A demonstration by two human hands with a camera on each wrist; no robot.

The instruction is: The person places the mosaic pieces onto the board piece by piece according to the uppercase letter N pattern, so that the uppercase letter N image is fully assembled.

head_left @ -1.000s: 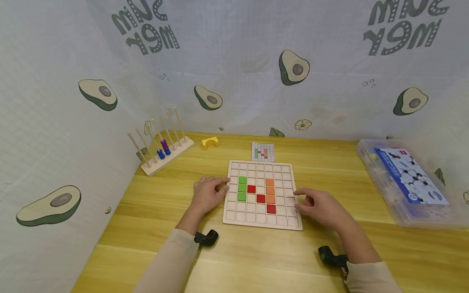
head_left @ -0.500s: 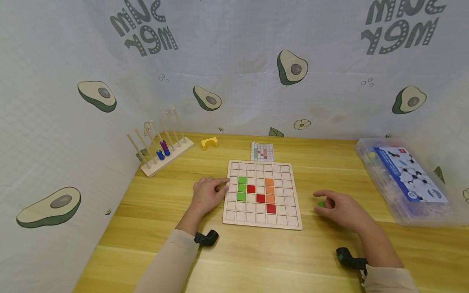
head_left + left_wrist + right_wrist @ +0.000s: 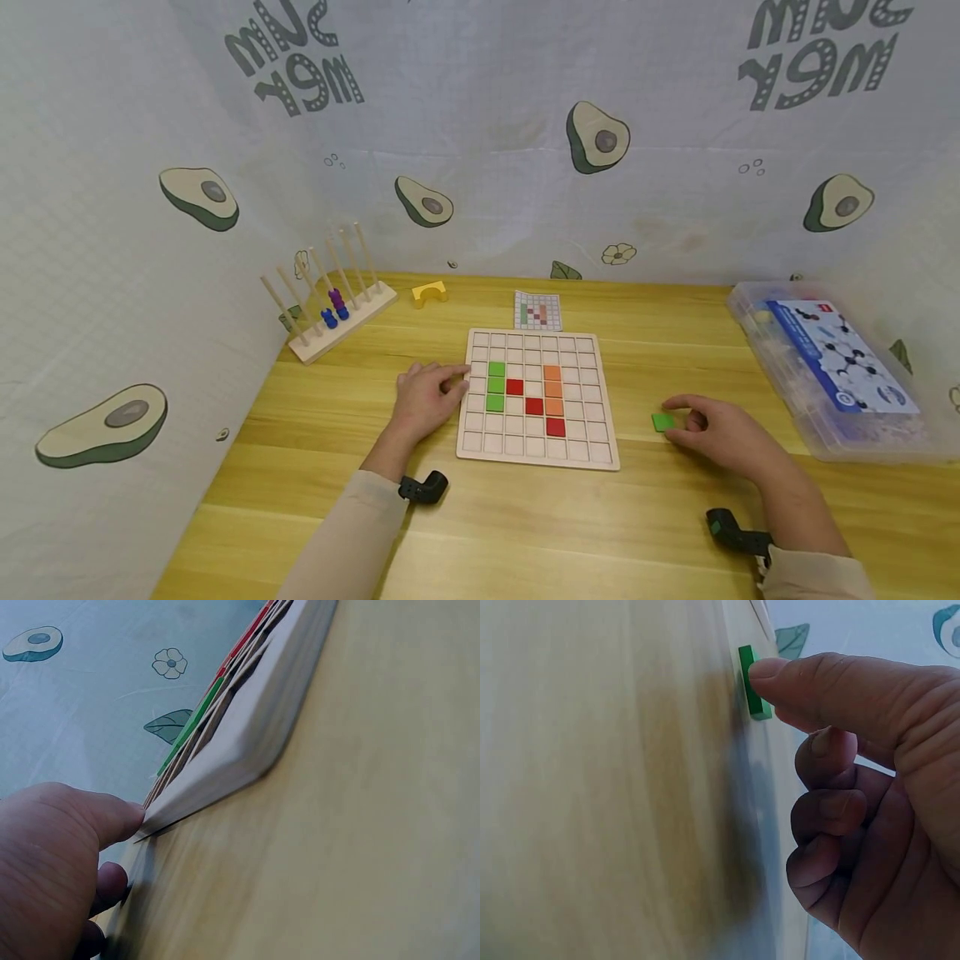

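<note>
A wooden grid board (image 3: 480, 442) lies in the middle of the table. Set in its squares are three green tiles (image 3: 496, 387), three orange tiles (image 3: 552, 390) and three red tiles (image 3: 534, 407). My left hand (image 3: 429, 402) rests at the board's left edge; in the left wrist view its thumb (image 3: 112, 816) touches the rim. Right of the board, a loose green tile (image 3: 662, 422) lies on the table. My right hand (image 3: 716, 435) has its thumb and index finger at opposite sides of it. The right wrist view shows the thumb (image 3: 780, 675) against this green tile (image 3: 754, 690).
A small patterned grid card (image 3: 537, 311) lies behind the board. At the back left stand a peg rack (image 3: 345, 325) with blue and purple beads and a yellow arch block (image 3: 430, 292). A clear plastic case (image 3: 825, 375) is at the right.
My right hand has moved from the board's right edge out to the right, uncovering the loose green tile, and now has thumb and index finger at it. My left hand stays put.
</note>
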